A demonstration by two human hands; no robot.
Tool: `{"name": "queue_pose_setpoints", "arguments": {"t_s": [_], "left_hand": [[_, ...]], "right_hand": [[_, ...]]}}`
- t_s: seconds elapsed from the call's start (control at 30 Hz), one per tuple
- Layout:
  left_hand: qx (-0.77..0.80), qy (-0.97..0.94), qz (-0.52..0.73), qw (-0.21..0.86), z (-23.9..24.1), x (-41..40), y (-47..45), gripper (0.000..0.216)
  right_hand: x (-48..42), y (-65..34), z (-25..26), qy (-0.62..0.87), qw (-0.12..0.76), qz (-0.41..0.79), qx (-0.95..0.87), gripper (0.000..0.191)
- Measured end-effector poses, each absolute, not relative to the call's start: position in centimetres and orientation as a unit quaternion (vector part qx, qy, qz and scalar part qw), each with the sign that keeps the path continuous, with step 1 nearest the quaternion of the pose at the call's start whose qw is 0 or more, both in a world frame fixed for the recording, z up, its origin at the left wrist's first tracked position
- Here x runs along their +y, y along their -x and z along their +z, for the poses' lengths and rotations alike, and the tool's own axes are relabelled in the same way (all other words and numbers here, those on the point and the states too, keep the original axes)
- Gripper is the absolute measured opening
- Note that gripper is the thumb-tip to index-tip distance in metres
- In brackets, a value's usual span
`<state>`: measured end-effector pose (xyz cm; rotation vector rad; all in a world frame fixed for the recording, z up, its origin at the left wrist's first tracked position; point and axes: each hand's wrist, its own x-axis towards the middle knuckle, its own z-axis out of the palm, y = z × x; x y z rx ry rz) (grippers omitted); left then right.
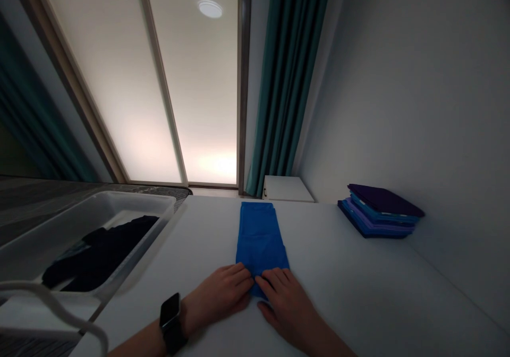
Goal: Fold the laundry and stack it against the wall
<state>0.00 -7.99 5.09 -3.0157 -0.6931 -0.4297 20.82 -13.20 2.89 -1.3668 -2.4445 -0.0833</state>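
A long strip of folded blue cloth lies on the white table, its length running away from me. At its near end, my left hand has its fingers bent and closed on the left edge, a black watch on that wrist. My right hand grips the right side of the same end with curled fingers, the thumb below them. Both sets of fingertips nearly meet at the middle. The near edge of the cloth is partly hidden by my hands.
A stack of folded cloths in purple and blue stands at the table's right, near the wall. On the left, a translucent plastic bin holds dark clothing. A pale curved tube crosses the lower left. Beyond the table stands a white cabinet.
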Motion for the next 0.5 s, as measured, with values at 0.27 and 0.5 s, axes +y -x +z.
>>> {"name": "queue_pose_setpoints", "arguments": {"t_s": [0.27, 0.5], "left_hand": [[-0.258, 0.939, -0.168, -0.150, 6.6, -6.5, 2.1, 0.035], [-0.300, 0.935, -0.124, -0.142, 4.6, -4.5, 4.6, 0.075]], "right_hand": [[-11.6, -19.6, 2.7, 0.506, 0.141, -0.031, -0.850, 0.023], [-13.3, -19.8, 5.9, 0.525, 0.113, 0.072, -0.840, 0.022]]}}
